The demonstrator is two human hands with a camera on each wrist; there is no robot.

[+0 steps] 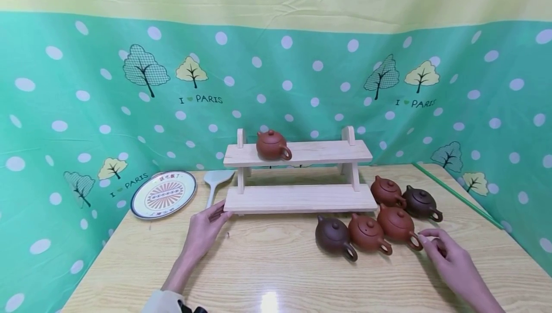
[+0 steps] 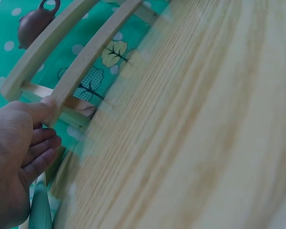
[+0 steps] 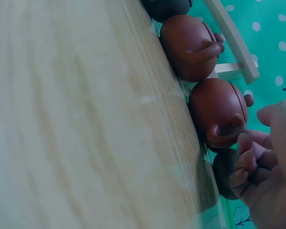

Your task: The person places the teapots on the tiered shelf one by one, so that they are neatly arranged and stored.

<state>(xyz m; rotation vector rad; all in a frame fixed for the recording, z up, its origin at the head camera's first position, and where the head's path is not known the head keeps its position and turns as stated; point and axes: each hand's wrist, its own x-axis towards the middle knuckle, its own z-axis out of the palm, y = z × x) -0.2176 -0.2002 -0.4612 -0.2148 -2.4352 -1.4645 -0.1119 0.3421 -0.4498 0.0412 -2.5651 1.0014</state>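
Observation:
My left hand (image 1: 206,229) grips the left end of the lower board of a two-tier wooden shelf (image 1: 297,199). In the left wrist view the thumb lies against the board (image 2: 76,78), with the other fingers curled below. On the upper tier sits a reddish-brown teapot (image 1: 269,147), handle to the right. My right hand (image 1: 450,260) is at the handle of a reddish-brown teapot (image 1: 394,224) on the table. In the right wrist view, loosely bent fingers meet that teapot's (image 3: 217,107) handle while the thumb stays apart.
Beside that teapot stand another reddish teapot (image 1: 364,234) and a dark brown one (image 1: 331,236). Behind are a reddish teapot (image 1: 385,191) and a dark one (image 1: 417,202). A plate (image 1: 164,195) and a pale spatula (image 1: 217,177) lie left; a green stick (image 1: 459,197) lies right.

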